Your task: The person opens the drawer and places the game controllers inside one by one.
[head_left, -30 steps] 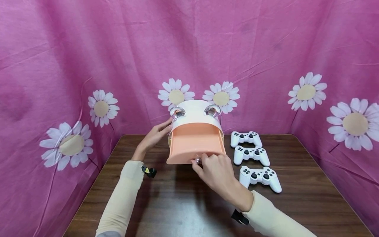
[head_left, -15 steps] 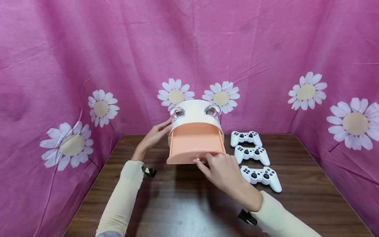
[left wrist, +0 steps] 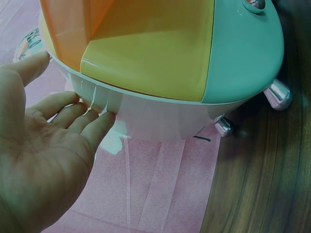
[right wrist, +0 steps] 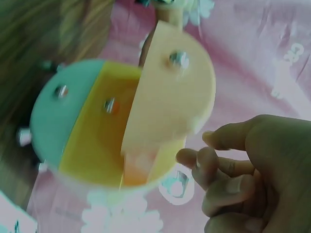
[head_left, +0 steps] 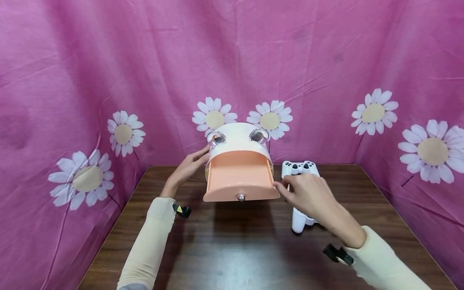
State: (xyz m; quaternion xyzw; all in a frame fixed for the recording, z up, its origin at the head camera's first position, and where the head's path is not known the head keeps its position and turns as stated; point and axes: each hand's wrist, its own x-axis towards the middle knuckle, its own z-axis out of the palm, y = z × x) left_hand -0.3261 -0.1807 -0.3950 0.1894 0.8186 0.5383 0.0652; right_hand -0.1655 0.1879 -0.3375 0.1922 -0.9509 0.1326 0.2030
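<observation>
Left hand [head_left: 186, 168], left of frame center: near-straight fingers touch cabinet [head_left: 237, 139]. Right hand [head_left: 313, 197], center-right: loosely curled, empty, beside 1 extended drawer [head_left: 240, 175].

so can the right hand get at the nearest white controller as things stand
Probably yes: the right hand looks empty, and the open drawer sits off to one side, not between it and that controller, though the hand hides part of the controller.
</observation>
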